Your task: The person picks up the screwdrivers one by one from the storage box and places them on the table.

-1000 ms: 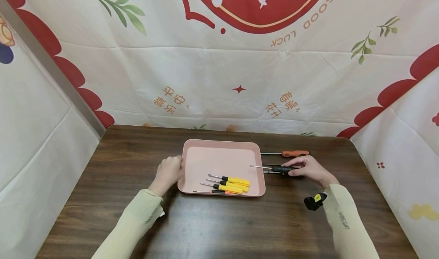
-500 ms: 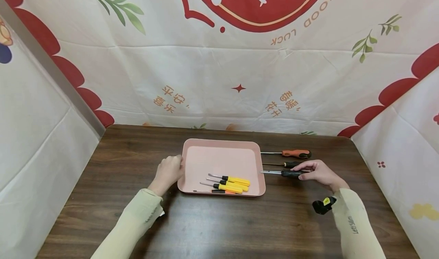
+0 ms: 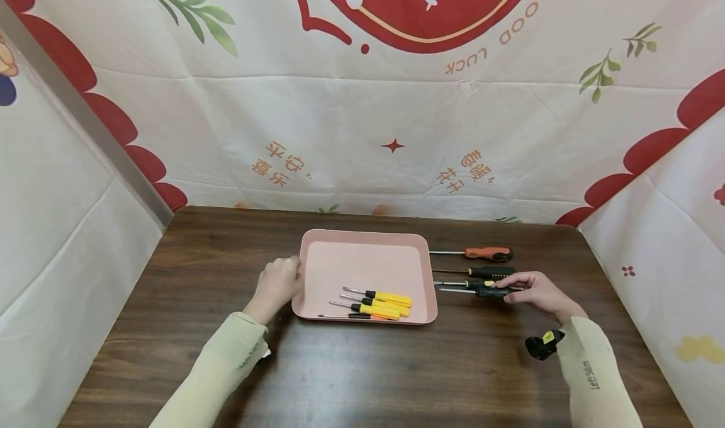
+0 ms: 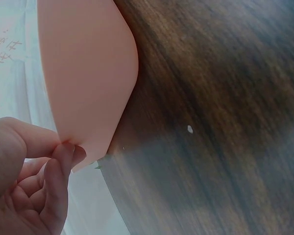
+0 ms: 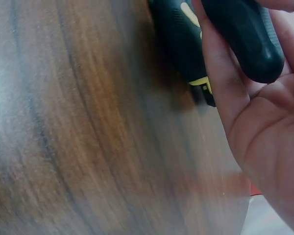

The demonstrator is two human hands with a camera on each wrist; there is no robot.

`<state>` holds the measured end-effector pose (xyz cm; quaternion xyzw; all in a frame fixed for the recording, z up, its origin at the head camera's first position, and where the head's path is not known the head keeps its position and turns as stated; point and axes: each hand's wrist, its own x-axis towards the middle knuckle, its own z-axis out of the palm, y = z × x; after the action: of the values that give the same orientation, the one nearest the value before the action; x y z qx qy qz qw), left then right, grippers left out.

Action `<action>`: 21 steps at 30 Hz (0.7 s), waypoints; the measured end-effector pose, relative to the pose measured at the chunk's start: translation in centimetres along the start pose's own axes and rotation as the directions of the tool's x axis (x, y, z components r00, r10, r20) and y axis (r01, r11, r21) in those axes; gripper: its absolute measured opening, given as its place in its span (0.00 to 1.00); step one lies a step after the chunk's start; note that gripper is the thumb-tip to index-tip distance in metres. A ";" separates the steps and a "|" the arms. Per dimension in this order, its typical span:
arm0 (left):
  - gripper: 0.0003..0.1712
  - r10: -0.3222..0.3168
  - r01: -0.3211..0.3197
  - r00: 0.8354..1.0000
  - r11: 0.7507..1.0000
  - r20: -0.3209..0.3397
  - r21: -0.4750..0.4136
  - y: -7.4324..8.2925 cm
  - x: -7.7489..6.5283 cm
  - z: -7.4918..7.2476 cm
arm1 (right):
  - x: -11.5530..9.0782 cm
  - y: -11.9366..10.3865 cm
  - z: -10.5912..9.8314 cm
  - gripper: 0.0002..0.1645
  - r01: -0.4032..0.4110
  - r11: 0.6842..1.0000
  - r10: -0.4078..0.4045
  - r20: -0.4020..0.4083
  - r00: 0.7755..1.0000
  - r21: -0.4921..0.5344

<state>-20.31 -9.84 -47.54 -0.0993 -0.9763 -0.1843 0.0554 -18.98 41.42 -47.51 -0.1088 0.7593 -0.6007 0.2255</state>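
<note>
On the left of the pink tray point(image 3: 362, 252), my left hand point(image 3: 274, 287) pinches the rim between thumb and fingers; the left wrist view shows this grip on the tray wall point(image 4: 88, 63). My right hand point(image 3: 540, 296), to the right of the tray, holds a screwdriver point(image 3: 488, 292) by its black handle, its shaft pointing left toward the tray. Close behind it lies a black-and-yellow screwdriver point(image 3: 472, 284), whose handle point(image 5: 179, 44) also shows on the table in the right wrist view. There the held black handle point(image 5: 250, 44) sits between thumb and fingers, its butt over the palm.
Several yellow-handled screwdrivers point(image 3: 379, 311) and a thinner black-and-orange one point(image 3: 359, 316) lie in the tray's front part. A black-handled screwdriver point(image 3: 491, 272) and an orange-handled one point(image 3: 488, 253) lie farther back, right of the tray. A printed white cloth point(image 3: 351, 119) hangs behind the table.
My right hand has moved right and toward me with the black screwdriver, from over the tray's right edge to beside the tray. The left hand has stayed at the rim.
</note>
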 end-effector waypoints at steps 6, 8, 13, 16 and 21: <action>0.07 0.002 -0.002 1.000 1.000 -0.004 0.000 -0.1 0.0 0.0 | 0.4 0.9 0.1 0.15 0.025 1.000 -0.025 0.028 0.999 -0.001; 0.08 0.003 -0.003 1.000 1.000 -0.007 0.002 -0.1 0.0 0.0 | 0.6 1.1 0.3 0.15 0.036 0.999 -0.036 0.040 0.999 0.002; 0.08 0.007 -0.007 1.000 1.000 -0.006 0.008 0.0 0.1 0.0 | 0.8 1.2 0.6 0.14 0.049 0.999 -0.048 0.058 0.997 -0.002; 0.09 0.007 -0.007 1.000 1.000 -0.008 0.007 0.0 0.1 0.0 | 0.8 1.4 0.7 0.14 0.052 0.999 -0.052 0.059 0.997 -0.004; 0.09 0.006 -0.006 1.000 1.000 -0.011 0.008 0.0 0.1 0.1 | 0.9 1.7 0.8 0.15 0.053 0.998 -0.051 0.058 0.997 -0.023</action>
<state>-20.38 -9.83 -47.64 -0.1010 -0.9763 -0.1809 0.0619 -19.19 40.84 -49.46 -0.1485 0.7568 -0.5935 0.2300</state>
